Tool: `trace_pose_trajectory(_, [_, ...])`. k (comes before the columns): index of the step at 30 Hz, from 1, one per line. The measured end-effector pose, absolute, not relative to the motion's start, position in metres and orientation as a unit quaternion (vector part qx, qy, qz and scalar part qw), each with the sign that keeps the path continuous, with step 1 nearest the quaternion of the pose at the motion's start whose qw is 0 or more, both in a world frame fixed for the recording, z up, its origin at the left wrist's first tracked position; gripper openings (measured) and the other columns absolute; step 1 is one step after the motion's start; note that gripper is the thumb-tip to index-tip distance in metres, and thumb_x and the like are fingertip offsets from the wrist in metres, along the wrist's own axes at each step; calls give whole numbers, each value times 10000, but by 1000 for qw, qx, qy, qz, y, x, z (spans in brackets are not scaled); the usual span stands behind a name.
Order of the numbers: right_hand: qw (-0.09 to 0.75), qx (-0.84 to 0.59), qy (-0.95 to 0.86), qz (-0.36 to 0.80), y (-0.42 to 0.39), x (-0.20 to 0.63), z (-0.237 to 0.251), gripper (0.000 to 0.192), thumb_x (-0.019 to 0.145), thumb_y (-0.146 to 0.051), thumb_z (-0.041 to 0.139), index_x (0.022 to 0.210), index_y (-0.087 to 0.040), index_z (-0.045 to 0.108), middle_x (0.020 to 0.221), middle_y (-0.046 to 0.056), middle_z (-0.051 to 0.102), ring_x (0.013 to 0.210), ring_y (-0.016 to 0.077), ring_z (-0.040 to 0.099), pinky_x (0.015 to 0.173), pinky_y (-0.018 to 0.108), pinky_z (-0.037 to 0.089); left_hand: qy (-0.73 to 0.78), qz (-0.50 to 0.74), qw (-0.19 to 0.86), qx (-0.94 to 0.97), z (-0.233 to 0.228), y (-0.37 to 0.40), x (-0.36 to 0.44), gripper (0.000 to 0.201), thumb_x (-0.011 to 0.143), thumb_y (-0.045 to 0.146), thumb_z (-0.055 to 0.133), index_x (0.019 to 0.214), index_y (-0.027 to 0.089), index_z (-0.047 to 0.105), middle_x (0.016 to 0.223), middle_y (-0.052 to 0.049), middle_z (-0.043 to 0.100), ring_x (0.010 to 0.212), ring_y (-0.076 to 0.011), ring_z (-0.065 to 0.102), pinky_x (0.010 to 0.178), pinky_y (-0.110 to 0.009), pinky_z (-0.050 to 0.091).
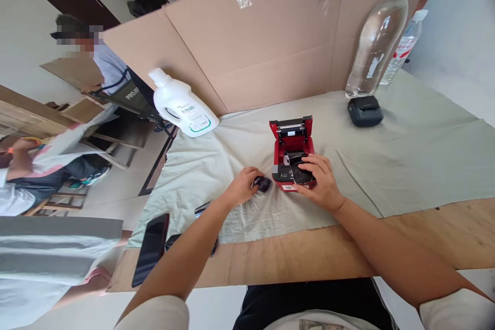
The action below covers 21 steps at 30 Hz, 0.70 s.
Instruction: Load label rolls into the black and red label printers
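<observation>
A small red printer (pixel 291 140) stands open on the pale cloth (pixel 406 154), its lid tilted back. My right hand (pixel 320 181) rests on the printer's front, with the fingers over a dark piece at its open bay. My left hand (pixel 243 185) lies just left of the printer and pinches a small dark roll-like object (pixel 263 183) against the cloth.
A white detergent jug (pixel 184 108) lies at the back left. A black printer (pixel 364 110) and two clear water bottles (pixel 379 36) stand at the back right. A cardboard wall (pixel 270 36) closes the back. A black phone (pixel 151 247) lies near the table's front left edge. Other people sit at the left.
</observation>
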State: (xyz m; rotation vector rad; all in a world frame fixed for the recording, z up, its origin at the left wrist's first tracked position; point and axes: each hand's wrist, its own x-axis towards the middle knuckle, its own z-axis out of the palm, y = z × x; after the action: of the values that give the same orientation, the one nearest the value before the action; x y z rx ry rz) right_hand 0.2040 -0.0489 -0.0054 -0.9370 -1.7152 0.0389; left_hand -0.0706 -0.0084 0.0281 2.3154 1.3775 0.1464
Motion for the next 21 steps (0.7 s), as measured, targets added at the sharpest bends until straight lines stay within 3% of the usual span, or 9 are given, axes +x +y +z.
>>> trace_pose_trajectory(6, [544, -409, -733, 16, -51, 205, -1, 346, 793, -387, 722, 1085, -223, 639, 1128, 107, 676, 1152, 309, 583, 1005, 533, 484, 496, -188, 285, 799, 83, -43, -101, 388, 696, 277, 705, 1082, 233, 687, 1119, -54, 688, 1057, -269, 647, 882, -344, 518])
trace_pose_trajectory(8, [542, -410, -734, 8, -51, 205, 0, 335, 799, -393, 718, 1078, -221, 646, 1119, 105, 685, 1162, 312, 581, 1008, 528, 478, 513, -165, 286, 792, 92, -40, -96, 347, 753, 322, 674, 1086, 228, 680, 1131, -50, 699, 1057, -259, 655, 883, -340, 517])
trace_pose_trajectory(11, [545, -405, -734, -6, -51, 205, 0, 328, 805, -393, 719, 1070, -212, 651, 1109, 106, 691, 1164, 312, 580, 1009, 524, 475, 531, -13, 224, 817, 93, -20, -69, 263, 853, 246, 533, 1078, 204, 662, 1114, -56, 707, 1051, -221, 654, 934, -341, 506])
trace_pose_trajectory(14, [547, -400, -735, -12, -50, 206, -2, 321, 828, -400, 701, 1079, -206, 650, 1116, 109, 688, 1166, 309, 574, 1008, 523, 479, 480, 109, 158, 856, 93, 8, -26, 363, 849, 182, 530, 1201, 204, 617, 1240, -67, 672, 1179, -217, 592, 1048, -362, 455])
trace_pose_trajectory(17, [546, -396, -738, -13, -50, 207, -2, 321, 845, -397, 685, 1097, -200, 648, 1127, 115, 680, 1167, 305, 566, 1011, 524, 484, 437, 53, 145, 886, 98, 35, 17, 462, 791, 142, 590, 1242, 237, 613, 1267, -43, 674, 1214, -237, 576, 1065, -388, 433])
trace_pose_trajectory(21, [545, -394, -740, -7, -51, 208, -1, 318, 856, -395, 676, 1103, -196, 647, 1137, 120, 678, 1175, 306, 559, 1012, 526, 487, 405, -67, 138, 901, 103, 54, 49, 421, 731, 103, 603, 1121, 250, 662, 1141, 1, 733, 1110, -238, 637, 1048, -406, 409])
